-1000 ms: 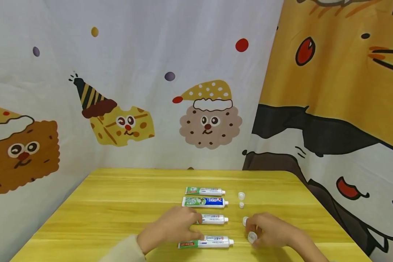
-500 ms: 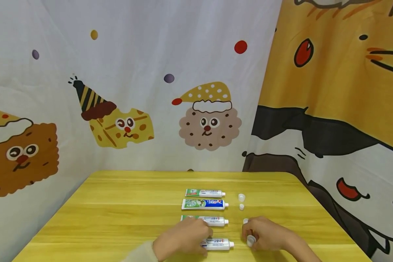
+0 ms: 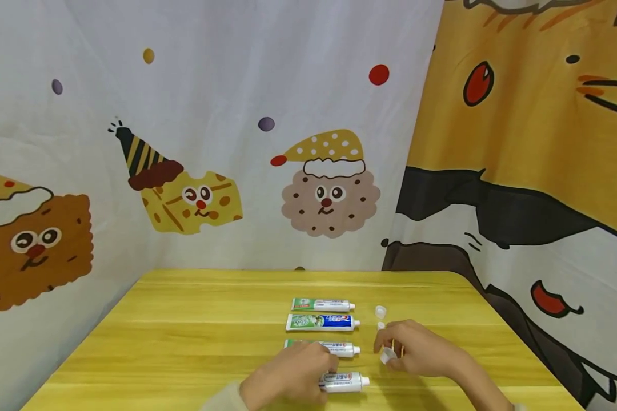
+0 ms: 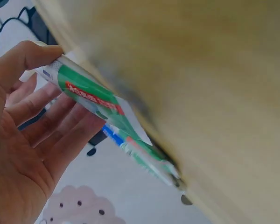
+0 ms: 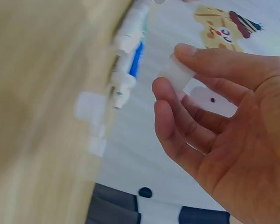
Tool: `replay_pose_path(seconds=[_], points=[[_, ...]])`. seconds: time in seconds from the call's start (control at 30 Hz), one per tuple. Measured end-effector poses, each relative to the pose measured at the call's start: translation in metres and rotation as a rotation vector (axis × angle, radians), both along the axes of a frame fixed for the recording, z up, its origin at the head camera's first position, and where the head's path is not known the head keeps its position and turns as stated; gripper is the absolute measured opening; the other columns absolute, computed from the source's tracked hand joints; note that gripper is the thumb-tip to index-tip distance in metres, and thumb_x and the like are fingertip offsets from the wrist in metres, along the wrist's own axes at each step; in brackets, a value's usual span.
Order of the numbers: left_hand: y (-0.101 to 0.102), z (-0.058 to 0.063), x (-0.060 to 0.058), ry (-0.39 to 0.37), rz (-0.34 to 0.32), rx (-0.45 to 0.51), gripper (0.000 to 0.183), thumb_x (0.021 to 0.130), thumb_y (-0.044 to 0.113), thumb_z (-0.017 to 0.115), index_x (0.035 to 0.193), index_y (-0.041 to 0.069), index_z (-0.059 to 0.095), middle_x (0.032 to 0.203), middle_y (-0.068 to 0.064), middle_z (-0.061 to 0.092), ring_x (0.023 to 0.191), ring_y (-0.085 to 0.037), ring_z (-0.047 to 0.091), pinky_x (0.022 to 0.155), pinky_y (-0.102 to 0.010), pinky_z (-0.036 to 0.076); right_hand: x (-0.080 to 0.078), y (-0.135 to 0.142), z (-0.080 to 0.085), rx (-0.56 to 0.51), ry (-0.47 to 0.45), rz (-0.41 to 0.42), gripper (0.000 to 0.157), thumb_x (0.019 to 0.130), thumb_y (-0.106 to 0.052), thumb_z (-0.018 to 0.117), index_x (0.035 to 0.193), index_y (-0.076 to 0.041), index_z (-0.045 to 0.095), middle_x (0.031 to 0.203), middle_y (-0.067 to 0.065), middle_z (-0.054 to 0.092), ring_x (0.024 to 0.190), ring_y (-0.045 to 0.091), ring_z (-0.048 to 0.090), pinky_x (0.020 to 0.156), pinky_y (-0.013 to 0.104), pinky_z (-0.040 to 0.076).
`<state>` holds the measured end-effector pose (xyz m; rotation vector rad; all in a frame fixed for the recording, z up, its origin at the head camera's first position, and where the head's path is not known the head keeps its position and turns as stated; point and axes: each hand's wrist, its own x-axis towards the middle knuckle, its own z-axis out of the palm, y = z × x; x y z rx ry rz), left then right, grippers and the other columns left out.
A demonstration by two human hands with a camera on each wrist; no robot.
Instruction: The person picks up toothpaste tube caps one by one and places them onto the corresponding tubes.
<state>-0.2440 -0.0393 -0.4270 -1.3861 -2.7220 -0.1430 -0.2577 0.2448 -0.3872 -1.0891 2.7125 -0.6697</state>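
In the head view, my left hand (image 3: 298, 370) grips the nearest toothpaste tube (image 3: 344, 382), covering its left part. The left wrist view shows thumb and fingers around this green-and-white tube (image 4: 91, 95), its nozzle end partly hidden. My right hand (image 3: 424, 349) pinches a white cap (image 3: 388, 356) between thumb and fingers, to the right of the tubes. That cap (image 5: 177, 74) appears raised off the table in the right wrist view. Just beyond the left hand lies another uncapped tube (image 3: 344, 349), its left end partly covered.
Farther back lie a green-and-blue toothpaste tube (image 3: 323, 322) and a smaller green-and-white one (image 3: 323, 305), both uncapped, nozzles pointing right. Right of them sit a white cap (image 3: 380, 311) and a smaller cap (image 3: 381, 326). A printed curtain (image 3: 257, 240) stands behind the yellow table (image 3: 185, 342).
My left hand has moved right and nearer, and has taken hold of the nearest tube. The right hand has lifted its cap and shifted slightly left and farther back.
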Motion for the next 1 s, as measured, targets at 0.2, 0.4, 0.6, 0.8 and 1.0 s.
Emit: replay_pose_path(seconds=[0.2, 0.4, 0.6, 0.8, 1.0], points=[[-0.005, 0.015, -0.004, -0.006, 0.011, 0.084, 0.023, 0.071, 0.026, 0.088, 0.086, 0.025, 0.07, 0.074, 0.021, 0.055, 0.062, 0.003, 0.043, 0.057, -0.012, 0.036, -0.003, -0.007, 0.019, -0.084, 0.065, 0.033, 0.02, 0.091, -0.011, 0.075, 0.106, -0.023, 0.081, 0.091, -0.012, 0.067, 0.073, -0.003, 0.058, 0.065, 0.021, 0.056], [-0.013, 0.027, -0.01, -0.053, 0.018, 0.158, 0.026, 0.072, 0.03, 0.086, 0.092, 0.021, 0.072, 0.07, 0.019, 0.052, 0.06, 0.004, 0.04, 0.051, -0.011, 0.033, -0.004, -0.016, 0.032, -0.164, 0.106, -0.017, 0.016, 0.091, -0.016, 0.078, 0.103, -0.027, 0.079, 0.097, -0.011, 0.071, 0.081, -0.001, 0.062, 0.071, 0.026, 0.058], [-0.02, 0.035, -0.016, -0.087, 0.032, 0.221, 0.024, 0.073, 0.026, 0.084, 0.093, 0.021, 0.072, 0.07, 0.018, 0.053, 0.06, 0.004, 0.04, 0.052, -0.013, 0.033, -0.005, -0.025, 0.037, -0.211, 0.187, -0.069, 0.016, 0.088, -0.021, 0.082, 0.101, -0.03, 0.075, 0.097, -0.015, 0.073, 0.086, -0.001, 0.062, 0.073, 0.026, 0.056], [-0.029, 0.04, -0.017, -0.079, 0.054, 0.236, 0.02, 0.075, 0.024, 0.081, 0.09, 0.02, 0.068, 0.065, 0.017, 0.046, 0.058, 0.002, 0.035, 0.053, -0.015, 0.028, -0.006, -0.03, 0.034, -0.299, 0.137, -0.072, 0.025, 0.087, -0.009, 0.081, 0.106, -0.022, 0.071, 0.102, -0.007, 0.073, 0.087, 0.005, 0.069, 0.081, 0.026, 0.06], [-0.034, 0.042, -0.017, -0.097, 0.063, 0.24, 0.021, 0.075, 0.022, 0.079, 0.092, 0.02, 0.068, 0.065, 0.016, 0.046, 0.055, 0.002, 0.034, 0.051, -0.016, 0.027, -0.007, -0.031, 0.026, -0.42, 0.007, -0.033, 0.026, 0.095, -0.004, 0.069, 0.12, -0.009, 0.073, 0.118, 0.012, 0.071, 0.099, 0.016, 0.074, 0.087, 0.027, 0.06]])
